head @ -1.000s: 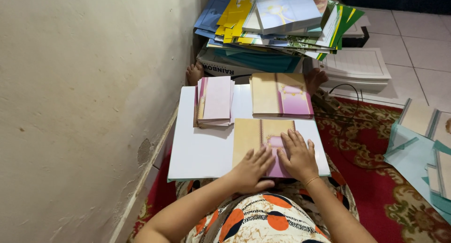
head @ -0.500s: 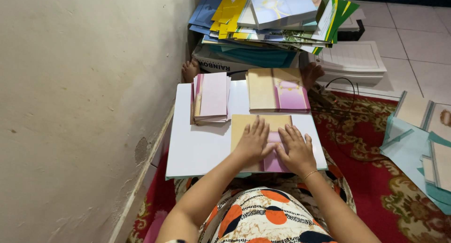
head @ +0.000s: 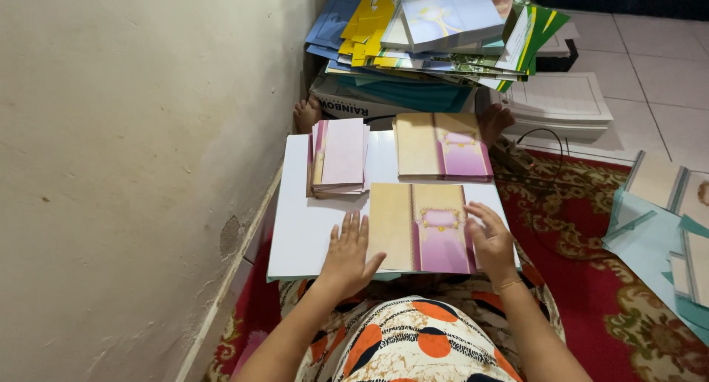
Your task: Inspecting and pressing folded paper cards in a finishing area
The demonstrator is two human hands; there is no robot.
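tan and lilac card (head: 428, 227) lay unfolded on the white board (head: 303, 234) across the person's lap, between the two hands. left hand (head: 347, 256) rested flat with fingers spread, palm on the board and thumb touching the card's left edge. right hand (head: 491, 242) lay open on the card's right edge, fingers slightly curled over it, pinching nothing. neither hand gripped anything.

just beyond the left hand stood a stack (head: 338, 157) of folded lilac cards, its edges uneven. beyond the right hand lay a second open card (head: 442, 146), apparently on top of others like it.

risks, as judged: the board sat on the lap only and overhung toward the wall (head: 133, 168); a shift of the knees or uneven pressure from one hand could tilt it and slide the stack off. the card was held by light contact at its edges alone, so it could skew under the palms and crease off line. the stack, being ragged, could topple if brushed by the left wrist.

surface and room: the board was smooth and glossy, offering little grip. under the person lay a red patterned rug (head: 591, 227), with pale floor tile (head: 657, 50) beyond it. farther out from both hands, a tall heap of coloured sheets (head: 443, 35) rested on a box, with a white ream (head: 561, 105) to its right. a dark cable (head: 543, 142) ran over the rug past the right hand. teal sheets (head: 650, 227) lay well to the right. the wall to the left was scuffed and chipped near its base.
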